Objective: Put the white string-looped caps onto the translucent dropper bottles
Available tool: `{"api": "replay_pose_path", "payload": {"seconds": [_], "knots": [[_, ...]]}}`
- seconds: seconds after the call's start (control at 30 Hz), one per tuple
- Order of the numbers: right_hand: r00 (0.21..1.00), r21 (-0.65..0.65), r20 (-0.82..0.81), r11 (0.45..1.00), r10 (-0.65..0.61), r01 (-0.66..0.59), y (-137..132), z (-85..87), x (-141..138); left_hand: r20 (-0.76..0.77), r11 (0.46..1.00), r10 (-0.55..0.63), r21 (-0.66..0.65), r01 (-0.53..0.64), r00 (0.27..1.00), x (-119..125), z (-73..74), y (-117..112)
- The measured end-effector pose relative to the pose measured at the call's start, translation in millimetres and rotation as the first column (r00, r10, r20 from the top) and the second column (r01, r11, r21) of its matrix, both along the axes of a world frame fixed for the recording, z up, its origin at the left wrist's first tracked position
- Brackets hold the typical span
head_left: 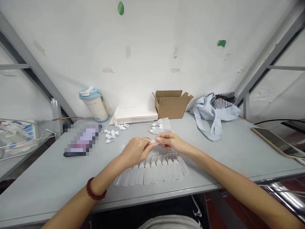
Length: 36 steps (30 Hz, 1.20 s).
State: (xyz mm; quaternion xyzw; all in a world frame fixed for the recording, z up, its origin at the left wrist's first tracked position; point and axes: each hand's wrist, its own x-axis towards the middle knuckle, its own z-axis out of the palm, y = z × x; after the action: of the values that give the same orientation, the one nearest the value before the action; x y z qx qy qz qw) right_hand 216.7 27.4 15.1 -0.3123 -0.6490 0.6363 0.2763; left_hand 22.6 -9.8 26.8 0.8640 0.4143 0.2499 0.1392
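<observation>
My left hand (137,149) and my right hand (170,140) meet above the middle of the table, fingertips pinched together on a small translucent plastic piece (153,141). A thin white tube runs by it at the left fingers; the fingers hide much of the piece. Just below my hands lies a row of translucent squeeze bottles (159,171), side by side, thin curved tubes sticking out of their necks. Behind my hands are several bottles with white pointed tips (158,127). Left of them, white nozzle caps (111,135) lie loose near small white rings (121,126).
A phone (83,140) lies at the left, with a tumbler (94,103) behind it. Along the wall stand a white stack (135,114) and an open cardboard box (172,105). A light blue cloth bag (212,111) and another phone (278,141) are at the right.
</observation>
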Motion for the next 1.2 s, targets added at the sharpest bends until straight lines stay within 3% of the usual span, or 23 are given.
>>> {"api": "replay_pose_path", "payload": {"seconds": [0.13,0.23,0.33,0.4,0.47,0.53,0.6,0.7,0.87,1.07,1.2], "knots": [[0.996,-0.225,-0.083,0.973,0.032,-0.05,1,0.3,-3,-0.035,0.994,-0.002,0.108,0.006,0.999,1,-1.7,1],[0.992,-0.263,-0.126,0.963,0.026,-0.059,4,-0.4,-3,0.044,0.999,-0.011,0.045,0.009,0.999,-6,3.6,8],[0.991,-0.111,-0.115,0.992,-0.064,0.051,9,0.6,-1,0.076,0.998,0.047,-0.041,-0.044,0.996,-33,10.2,25],[0.982,0.084,-0.066,0.979,-0.179,0.184,15,0.9,3,0.024,0.974,0.225,0.001,-0.225,0.974,-63,11.2,38],[0.943,0.326,-0.003,0.891,-0.332,0.315,22,-1.5,7,-0.088,0.915,0.4,0.102,-0.391,0.912,-94,8.1,49],[0.885,0.553,0.029,0.745,-0.465,0.374,29,-7.7,9,-0.202,0.849,0.528,0.11,-0.517,0.825,-119,2.3,57],[0.846,0.697,0.043,0.623,-0.531,0.356,37,-16.3,10,-0.279,0.844,0.526,0.057,-0.533,0.803,-132,-3.9,62],[0.831,0.782,0.076,0.55,-0.551,0.293,48,-28.3,10,-0.343,0.861,0.483,0.016,-0.509,0.806,-134,-9.2,63],[0.839,0.862,0.091,0.464,-0.537,0.203,59,-36.8,10,-0.418,0.893,0.425,0.047,-0.448,0.803,-122,-5.4,59],[0.851,0.881,0.169,0.463,-0.497,0.096,66,-43.6,12,-0.549,0.873,0.435,0.063,-0.483,0.714,-117,-5.2,63],[0.83,0.894,0.175,0.439,-0.529,0.091,62,-33.8,15,-0.569,0.874,0.425,0.055,-0.483,0.704,-114,-3.2,61]]}}
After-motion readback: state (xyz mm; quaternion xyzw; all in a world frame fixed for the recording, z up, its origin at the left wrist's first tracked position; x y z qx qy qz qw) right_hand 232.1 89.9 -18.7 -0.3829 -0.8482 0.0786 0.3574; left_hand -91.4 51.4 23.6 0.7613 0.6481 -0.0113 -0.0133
